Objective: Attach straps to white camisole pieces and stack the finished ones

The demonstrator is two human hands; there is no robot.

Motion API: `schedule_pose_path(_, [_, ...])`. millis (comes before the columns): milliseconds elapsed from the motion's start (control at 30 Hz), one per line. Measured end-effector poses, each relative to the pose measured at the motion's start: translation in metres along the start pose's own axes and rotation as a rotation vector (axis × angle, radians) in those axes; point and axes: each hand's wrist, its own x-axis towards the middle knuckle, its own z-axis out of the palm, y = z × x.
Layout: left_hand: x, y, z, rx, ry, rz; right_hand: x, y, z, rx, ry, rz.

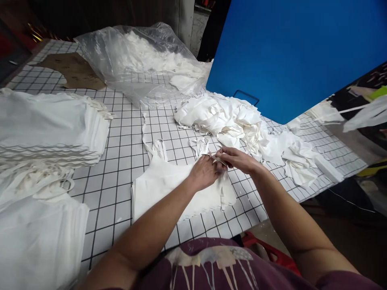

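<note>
Where the flat white fabric piece with thin straps (pixel 169 183) lies lengthwise away from the body on the gridded white worktop (pixel 121 133), left hand (pixel 204 172) and right hand (pixel 237 158) meeting at its far right corner, both pinched narrowly on a white strap end (pixel 218 160).

Both of the person's bare forearms reach forward from the bottom of the view and converge toward the middle. The left hand (pixel 204 172) lies palm down with its back to the camera, knuckles raised and wrist nearly straight, its fingers curled under and pinched together at the tips. The right hand (pixel 238 159) comes in from the right with the wrist bent inward, the thumb and first fingers (pixel 221 153) drawn together in a fine pinch that points toward the left hand. The two hands touch at their fingertips. The right forearm runs steeply down to the lower right corner; the left crosses from the lower left.
</note>
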Motion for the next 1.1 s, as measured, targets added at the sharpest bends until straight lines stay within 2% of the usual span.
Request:
schedule_pose_path(100, [-0.002, 0.001, 0.002, -0.016, -0.007, -0.031, -0.011, 0.011, -0.003, 0.134, -0.054, 0.118])
schedule_pose_path(200, [-0.003, 0.000, 0.003, -0.002, -0.026, -0.045, -0.013, 0.017, -0.013, 0.123, -0.069, 0.138])
schedule_pose_path(367, [-0.004, -0.005, 0.002, -0.043, -0.030, -0.027, 0.000, 0.009, -0.044, 0.011, 0.094, 0.047])
schedule_pose_path(500, [-0.003, -0.007, -0.001, -0.136, 0.011, -0.022, 0.021, 0.003, -0.060, -0.050, 0.133, 0.070])
schedule_pose_path(600, [-0.001, -0.008, -0.004, -0.226, 0.049, -0.023, 0.033, 0.000, -0.064, -0.090, 0.166, 0.053])
schedule_pose_path(700, [0.001, -0.008, -0.007, -0.315, 0.079, -0.041, 0.026, -0.008, -0.060, -0.247, 0.219, -0.023])
schedule_pose_path(800, [0.003, -0.007, -0.010, -0.413, 0.094, -0.098, -0.002, -0.022, -0.048, -0.476, 0.249, -0.118])
schedule_pose_path(900, [0.005, -0.006, -0.015, -0.535, 0.101, -0.188, -0.037, -0.030, -0.029, -0.608, 0.103, -0.202])
schedule_pose_path(1000, [0.006, -0.005, -0.020, -0.662, 0.094, -0.288, -0.058, -0.024, -0.008, -0.669, -0.079, -0.246])
schedule_pose_path(1100, [0.008, -0.005, -0.022, -0.767, 0.109, -0.355, -0.062, -0.010, 0.009, -0.760, -0.098, -0.234])
